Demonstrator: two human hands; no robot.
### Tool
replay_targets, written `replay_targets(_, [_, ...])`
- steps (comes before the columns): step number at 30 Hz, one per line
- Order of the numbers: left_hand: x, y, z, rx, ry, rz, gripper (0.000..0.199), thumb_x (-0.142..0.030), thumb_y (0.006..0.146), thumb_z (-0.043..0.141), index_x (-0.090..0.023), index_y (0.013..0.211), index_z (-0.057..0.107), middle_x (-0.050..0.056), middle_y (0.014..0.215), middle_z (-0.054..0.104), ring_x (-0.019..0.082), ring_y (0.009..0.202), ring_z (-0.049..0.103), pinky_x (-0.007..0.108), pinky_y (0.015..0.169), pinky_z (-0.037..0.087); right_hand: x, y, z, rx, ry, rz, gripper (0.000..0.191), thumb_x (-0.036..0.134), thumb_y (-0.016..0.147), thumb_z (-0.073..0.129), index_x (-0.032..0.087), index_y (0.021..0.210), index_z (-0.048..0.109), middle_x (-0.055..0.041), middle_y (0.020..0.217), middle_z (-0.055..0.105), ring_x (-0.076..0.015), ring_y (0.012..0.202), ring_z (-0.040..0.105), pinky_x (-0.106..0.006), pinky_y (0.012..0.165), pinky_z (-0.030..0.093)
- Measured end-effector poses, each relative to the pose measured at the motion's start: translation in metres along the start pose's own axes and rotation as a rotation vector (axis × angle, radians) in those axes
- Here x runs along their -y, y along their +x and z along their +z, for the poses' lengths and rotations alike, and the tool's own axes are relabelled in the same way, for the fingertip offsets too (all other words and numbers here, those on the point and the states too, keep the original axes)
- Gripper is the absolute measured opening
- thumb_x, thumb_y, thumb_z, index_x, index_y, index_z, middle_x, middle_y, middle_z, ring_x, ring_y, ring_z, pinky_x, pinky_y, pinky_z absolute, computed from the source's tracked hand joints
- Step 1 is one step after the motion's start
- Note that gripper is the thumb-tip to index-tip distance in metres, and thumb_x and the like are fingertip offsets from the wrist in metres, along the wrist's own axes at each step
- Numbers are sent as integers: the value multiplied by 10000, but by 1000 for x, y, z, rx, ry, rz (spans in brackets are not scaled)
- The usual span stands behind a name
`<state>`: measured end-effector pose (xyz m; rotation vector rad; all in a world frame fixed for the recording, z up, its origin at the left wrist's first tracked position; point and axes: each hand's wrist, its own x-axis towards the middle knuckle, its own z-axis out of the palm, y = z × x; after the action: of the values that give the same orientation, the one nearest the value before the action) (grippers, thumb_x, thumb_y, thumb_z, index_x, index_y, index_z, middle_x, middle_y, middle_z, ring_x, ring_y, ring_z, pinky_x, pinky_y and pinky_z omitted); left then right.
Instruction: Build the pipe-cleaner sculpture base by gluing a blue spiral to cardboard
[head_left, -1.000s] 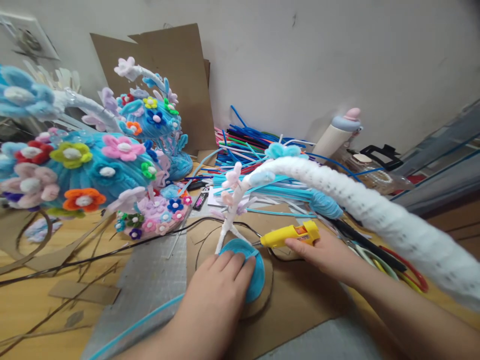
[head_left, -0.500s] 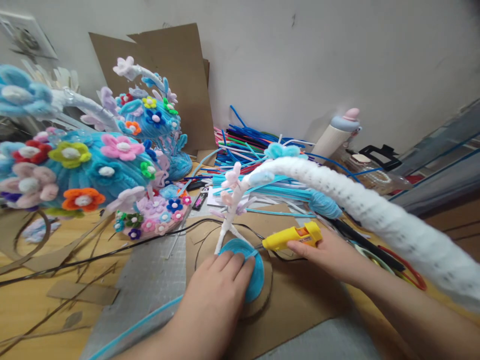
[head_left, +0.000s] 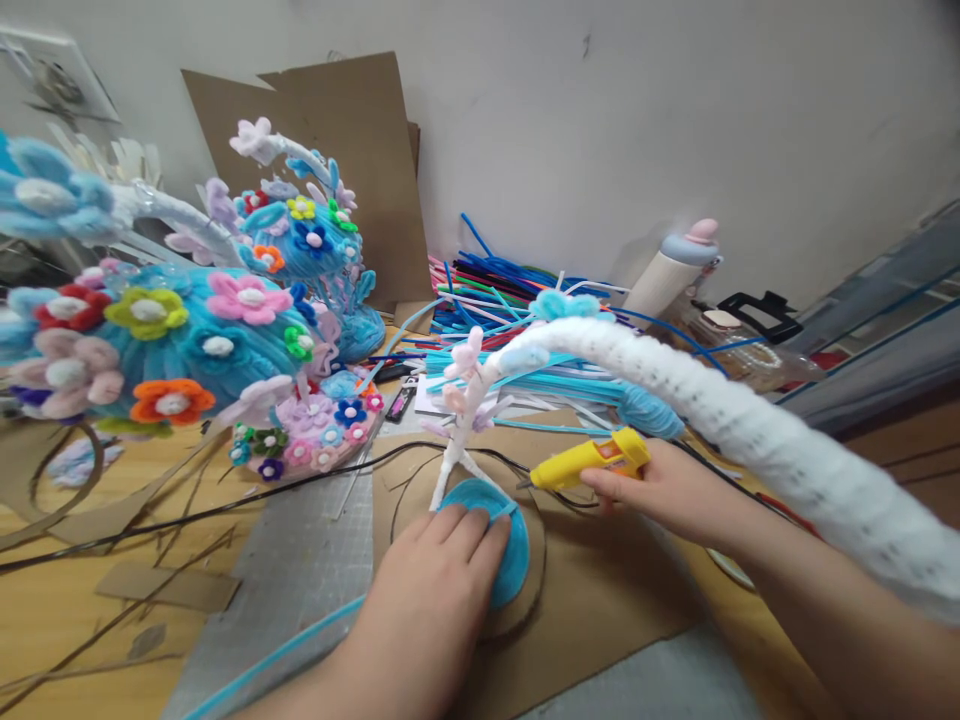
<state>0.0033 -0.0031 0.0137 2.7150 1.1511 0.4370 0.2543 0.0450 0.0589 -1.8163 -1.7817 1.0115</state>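
Observation:
My left hand [head_left: 439, 570] presses down on a flat blue disc [head_left: 516, 560] of wound pipe cleaner, fingers bent together over its near left part. A light blue pipe cleaner [head_left: 277, 655] trails from beneath that hand toward the lower left; the fingers hide its hold. My right hand [head_left: 637, 485] is wrapped round a yellow hot glue gun [head_left: 589, 462], whose nozzle points left, just off the disc's right edge. The disc lies on a brown cardboard sheet [head_left: 600, 600]. Behind it stands a white wrapped stem [head_left: 465, 415] with small flowers, curving over to the right.
Blue domes covered in fuzzy flowers [head_left: 169, 335] stand at the left. Bundled pipe cleaners [head_left: 510, 290] lie by the wall, near a white bottle [head_left: 664, 275]. A black cord [head_left: 300, 480] crosses the table. The thick white arch [head_left: 712, 400] hangs over my right forearm.
The glue gun has drawn slightly right, its nozzle leaving the disc's edge. My left hand keeps its place on the disc. The view has shifted slightly.

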Motion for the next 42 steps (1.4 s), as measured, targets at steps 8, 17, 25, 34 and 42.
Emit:
replay_targets(8, [19, 8, -8, -191, 40, 84, 269, -79, 879, 535, -145, 1131, 601, 71, 989, 692, 259, 858, 640, 434, 725, 546, -42, 15, 0, 67, 146, 134, 551, 706, 773, 458, 182, 616, 523, 15, 436, 490, -107, 392, 436, -235, 421, 344])
replay_targets(17, [40, 25, -9, -445, 99, 101, 234, -114, 951, 436, -164, 973, 664, 66, 946, 682, 199, 843, 620, 344, 740, 483, -38, -8, 17, -409, -432, -227, 266, 395, 872, 486, 192, 894, 655, -97, 882, 656, -247, 834, 611, -364, 721, 476])
replay_targets(25, [43, 28, -5, -462, 117, 51, 206, -119, 927, 476, -182, 898, 670, 51, 923, 682, 197, 814, 596, 336, 733, 448, -6, -38, 72, -290, -562, -663, 353, 244, 905, 446, 233, 1182, 665, -119, 1145, 665, -290, 1048, 586, -505, 893, 462])
replay_targets(34, [41, 30, -3, -429, 184, -12, 221, -108, 916, 486, -182, 849, 683, 49, 891, 667, 201, 778, 572, 341, 698, 408, -7, -36, 79, -262, -642, -641, 390, 288, 965, 365, 190, 1202, 658, -134, 1201, 653, -324, 1080, 568, -539, 864, 412])
replay_targets(42, [41, 28, 0, -406, 197, -17, 225, -100, 910, 499, -204, 900, 698, 50, 915, 659, 221, 808, 569, 361, 742, 409, -12, -32, 83, -231, -568, -591, 376, 286, 968, 374, 202, 1227, 633, -104, 1243, 631, -316, 1148, 536, -563, 939, 372])
